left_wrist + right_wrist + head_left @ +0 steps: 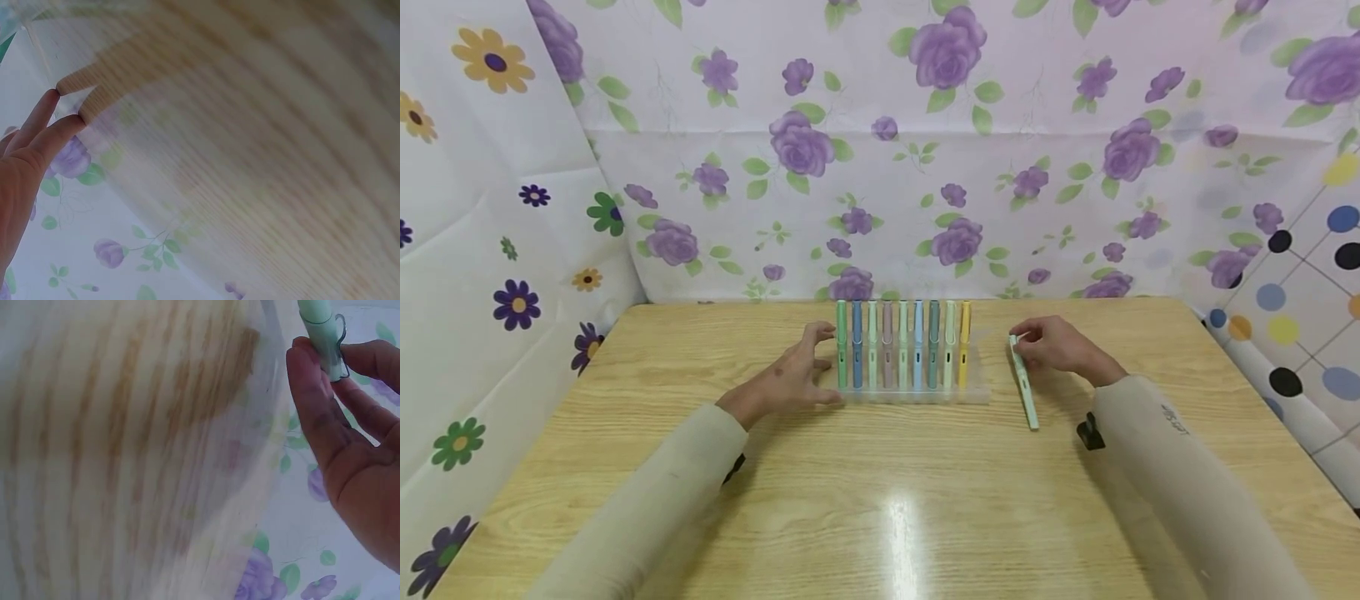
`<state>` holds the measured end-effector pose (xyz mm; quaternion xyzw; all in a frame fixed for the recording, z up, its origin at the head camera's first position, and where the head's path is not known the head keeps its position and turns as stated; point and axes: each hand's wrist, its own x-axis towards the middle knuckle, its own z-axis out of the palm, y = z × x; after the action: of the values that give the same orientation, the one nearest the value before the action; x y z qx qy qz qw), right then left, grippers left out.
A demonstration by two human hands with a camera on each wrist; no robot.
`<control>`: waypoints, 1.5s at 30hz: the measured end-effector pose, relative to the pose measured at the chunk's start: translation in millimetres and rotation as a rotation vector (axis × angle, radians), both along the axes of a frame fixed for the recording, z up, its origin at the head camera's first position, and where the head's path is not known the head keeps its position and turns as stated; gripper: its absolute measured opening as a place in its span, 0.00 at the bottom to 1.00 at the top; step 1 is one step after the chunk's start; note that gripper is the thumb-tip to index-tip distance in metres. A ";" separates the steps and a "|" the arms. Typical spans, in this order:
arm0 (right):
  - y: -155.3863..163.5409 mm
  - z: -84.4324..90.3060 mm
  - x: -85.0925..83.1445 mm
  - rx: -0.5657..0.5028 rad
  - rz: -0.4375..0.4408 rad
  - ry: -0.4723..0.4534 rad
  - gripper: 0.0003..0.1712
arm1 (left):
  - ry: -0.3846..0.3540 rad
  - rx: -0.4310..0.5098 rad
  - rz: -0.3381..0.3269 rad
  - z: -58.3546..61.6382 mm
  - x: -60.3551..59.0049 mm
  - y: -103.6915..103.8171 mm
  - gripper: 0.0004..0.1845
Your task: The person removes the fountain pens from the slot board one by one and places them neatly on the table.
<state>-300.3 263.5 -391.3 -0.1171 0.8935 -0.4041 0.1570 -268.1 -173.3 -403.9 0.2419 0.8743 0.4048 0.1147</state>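
A clear pen stand [917, 397] holds several upright pens in a row, from a green pen [842, 346] at the left to a yellow pen [965, 346] at the right. My left hand [790, 375] is spread at the stand's left end, thumb by the front corner and fingers farther back. Fairly straight fingers [47, 134] show in the left wrist view. To the right of the stand, my right hand [1051, 346] pinches a pale mint pen [1024, 383] near its clip end. Its other end slants toward the front; whether it touches the table cannot be told.
Pens and hands are over a light wood-grain table [850, 492]. Close behind its back edge hangs a flowered cloth [880, 192]. More patterned cloth [512, 250] closes the left side, and a dotted cloth [1300, 317] the right.
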 end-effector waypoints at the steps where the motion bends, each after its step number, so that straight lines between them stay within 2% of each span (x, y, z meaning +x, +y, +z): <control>1: 0.1 -0.7 -0.7 0.001 -0.005 -0.010 0.24 | -0.001 0.002 0.000 -0.1 0.0 -0.1 0.53; 8: -2.3 -3.3 -3.2 0.013 -0.091 -0.075 0.25 | 0.009 0.005 -0.013 -0.8 0.3 -0.1 0.54; 15: -3.5 -4.4 -5.2 0.048 -0.180 -0.102 0.19 | 0.010 0.018 -0.020 -2.9 -0.1 1.5 0.53; 19: -4.1 -4.4 -3.7 0.063 -0.193 -0.119 0.19 | 0.011 0.018 -0.020 -3.2 0.4 2.1 0.53; 25: -7.9 -0.9 -3.5 0.107 -0.142 -0.101 0.23 | 0.017 0.017 -0.012 -0.6 2.9 0.9 0.53; 29: -10.5 -0.6 -4.7 0.143 -0.117 -0.082 0.19 | 0.026 0.007 -0.006 0.7 2.7 0.5 0.53; 36: -8.8 -4.2 -5.3 0.132 -0.163 -0.116 0.18 | 0.020 0.003 -0.013 -0.5 0.6 0.8 0.53; 45: -6.1 -0.6 -3.6 0.154 -0.154 -0.103 0.23 | 0.021 0.000 -0.013 -1.1 -1.0 1.0 0.53</control>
<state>-303.9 257.4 -392.0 -0.0150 0.9190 -0.3506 0.1797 -269.0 -172.3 -405.0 0.2516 0.8740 0.4014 0.1082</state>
